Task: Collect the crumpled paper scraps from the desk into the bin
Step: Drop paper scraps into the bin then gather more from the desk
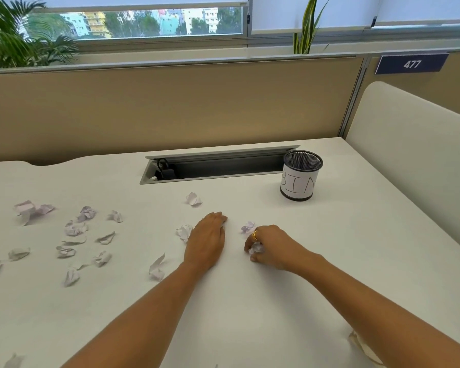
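Note:
Several crumpled white paper scraps lie across the left half of the white desk (329, 261), among them one (75, 228) at the left. My right hand (272, 247) curls its fingers round a small scrap (255, 248); another scrap (248, 226) lies just beyond its knuckles. My left hand (207, 239) rests flat on the desk, fingers straight, with a scrap (184, 231) touching its left side. One more scrap (193, 199) sits further back. The black mesh bin (300, 175), labelled BIN, stands upright at the back right, apart from both hands.
An open cable tray (213, 166) with a black plug is sunk into the desk behind the hands, left of the bin. A beige partition (170, 107) closes the back, a white divider (414, 144) the right. A scrap (361, 346) lies beside my right forearm.

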The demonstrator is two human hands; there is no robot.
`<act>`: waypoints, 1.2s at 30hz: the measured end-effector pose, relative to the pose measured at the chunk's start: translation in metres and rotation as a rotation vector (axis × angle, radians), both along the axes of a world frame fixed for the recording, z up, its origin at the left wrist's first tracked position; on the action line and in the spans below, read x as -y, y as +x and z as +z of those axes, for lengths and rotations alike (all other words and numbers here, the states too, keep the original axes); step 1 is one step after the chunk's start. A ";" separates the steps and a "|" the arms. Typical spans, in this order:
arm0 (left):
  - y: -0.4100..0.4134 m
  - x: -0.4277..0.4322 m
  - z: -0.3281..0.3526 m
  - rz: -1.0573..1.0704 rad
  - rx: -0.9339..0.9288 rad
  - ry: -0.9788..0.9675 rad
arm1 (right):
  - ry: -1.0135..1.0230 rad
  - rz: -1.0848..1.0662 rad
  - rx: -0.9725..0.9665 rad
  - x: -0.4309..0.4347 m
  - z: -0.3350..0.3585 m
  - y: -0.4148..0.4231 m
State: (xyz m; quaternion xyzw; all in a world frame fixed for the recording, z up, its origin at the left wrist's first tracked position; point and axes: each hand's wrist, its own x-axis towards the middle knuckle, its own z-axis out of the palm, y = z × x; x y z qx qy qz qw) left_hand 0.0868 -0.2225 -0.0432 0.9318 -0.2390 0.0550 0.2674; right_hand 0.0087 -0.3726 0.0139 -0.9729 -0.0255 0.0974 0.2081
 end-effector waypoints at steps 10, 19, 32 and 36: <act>0.000 0.003 -0.002 0.003 0.038 0.018 | 0.136 -0.279 0.301 0.056 0.058 0.041; 0.002 0.004 -0.001 -0.004 0.060 0.023 | 0.096 -0.647 0.478 0.115 0.067 0.099; 0.003 0.005 -0.002 -0.010 0.079 0.030 | 0.232 -0.837 0.911 0.111 0.042 0.071; 0.000 0.006 -0.001 0.000 0.097 0.040 | 0.230 -0.939 0.905 0.105 0.009 0.044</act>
